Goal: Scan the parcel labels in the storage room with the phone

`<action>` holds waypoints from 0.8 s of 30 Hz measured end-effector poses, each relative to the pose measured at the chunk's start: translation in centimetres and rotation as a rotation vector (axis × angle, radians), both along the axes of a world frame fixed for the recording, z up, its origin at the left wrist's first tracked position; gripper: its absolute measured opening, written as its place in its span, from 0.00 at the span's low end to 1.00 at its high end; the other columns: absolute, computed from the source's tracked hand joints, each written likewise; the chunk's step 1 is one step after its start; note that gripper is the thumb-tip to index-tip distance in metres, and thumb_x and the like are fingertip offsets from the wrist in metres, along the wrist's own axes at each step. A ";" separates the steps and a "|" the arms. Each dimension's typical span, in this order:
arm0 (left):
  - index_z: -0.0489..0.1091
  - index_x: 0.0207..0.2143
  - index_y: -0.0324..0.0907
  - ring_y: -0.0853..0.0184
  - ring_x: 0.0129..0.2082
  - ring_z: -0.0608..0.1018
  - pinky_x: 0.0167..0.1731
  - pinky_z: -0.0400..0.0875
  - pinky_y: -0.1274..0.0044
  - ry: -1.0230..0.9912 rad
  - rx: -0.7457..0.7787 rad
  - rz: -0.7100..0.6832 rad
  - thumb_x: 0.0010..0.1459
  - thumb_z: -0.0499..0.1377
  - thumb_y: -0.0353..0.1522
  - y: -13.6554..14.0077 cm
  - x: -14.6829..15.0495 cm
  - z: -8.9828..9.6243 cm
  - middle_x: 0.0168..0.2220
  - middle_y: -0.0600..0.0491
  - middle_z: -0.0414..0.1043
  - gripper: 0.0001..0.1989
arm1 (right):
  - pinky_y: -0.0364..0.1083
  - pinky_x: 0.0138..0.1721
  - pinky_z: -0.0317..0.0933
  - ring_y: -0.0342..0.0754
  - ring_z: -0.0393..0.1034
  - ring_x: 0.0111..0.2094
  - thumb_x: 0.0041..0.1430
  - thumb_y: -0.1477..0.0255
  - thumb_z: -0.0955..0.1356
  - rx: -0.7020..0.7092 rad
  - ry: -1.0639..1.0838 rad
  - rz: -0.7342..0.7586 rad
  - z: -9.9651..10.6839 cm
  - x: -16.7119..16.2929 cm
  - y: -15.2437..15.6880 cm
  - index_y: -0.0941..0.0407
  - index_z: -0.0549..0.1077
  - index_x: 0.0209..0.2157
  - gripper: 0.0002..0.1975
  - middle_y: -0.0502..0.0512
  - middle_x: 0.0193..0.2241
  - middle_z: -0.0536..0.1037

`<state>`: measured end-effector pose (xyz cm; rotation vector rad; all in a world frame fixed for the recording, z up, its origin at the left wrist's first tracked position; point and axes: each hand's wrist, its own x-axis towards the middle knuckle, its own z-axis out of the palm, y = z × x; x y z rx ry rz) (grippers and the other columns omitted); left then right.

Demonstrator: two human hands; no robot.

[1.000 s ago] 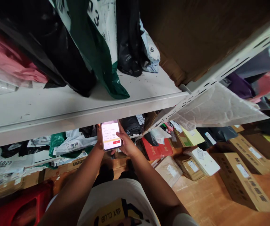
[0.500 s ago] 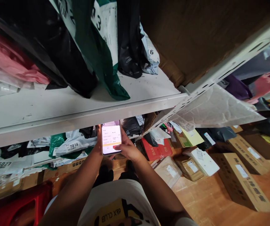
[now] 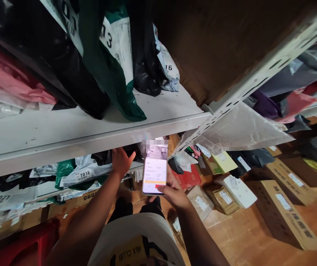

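Observation:
My right hand (image 3: 176, 192) holds a smartphone (image 3: 155, 173) upright, its thumb over the lower part of the lit screen. The screen shows a white page with a yellow strip and a red button. My left hand (image 3: 121, 162) is apart from the phone, thumb spread, its fingertips partly under the upper shelf's edge. It looks empty and is nearest to a black bag (image 3: 102, 158) on the lower shelf. Left of that lies a white and green parcel bag (image 3: 83, 173) labelled 7018.
A white metal shelf (image 3: 158, 129) crosses above my hands, bearing a black parcel (image 3: 89, 88) and a green parcel bag (image 3: 132, 105). A perforated upright (image 3: 230, 107) stands to the right. Cardboard boxes (image 3: 282, 218) lie on the wooden floor. A red stool (image 3: 40, 240) is at lower left.
My left hand has let go of the phone and moved slightly forward toward the lower shelf. The phone, in my right hand alone, has shifted right and a little down.

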<state>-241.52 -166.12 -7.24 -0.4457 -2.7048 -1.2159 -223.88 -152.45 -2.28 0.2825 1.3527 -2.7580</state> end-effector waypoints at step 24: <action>0.75 0.36 0.46 0.57 0.40 0.76 0.46 0.68 0.66 0.058 -0.517 -0.303 0.57 0.48 0.32 1.6 -1.8 7.9 0.37 0.50 0.76 0.15 | 0.45 0.19 0.69 0.50 0.73 0.30 0.38 0.76 0.68 -0.106 -0.040 -0.062 -3.4 3.8 2.7 0.46 0.52 0.60 0.45 0.54 0.45 0.75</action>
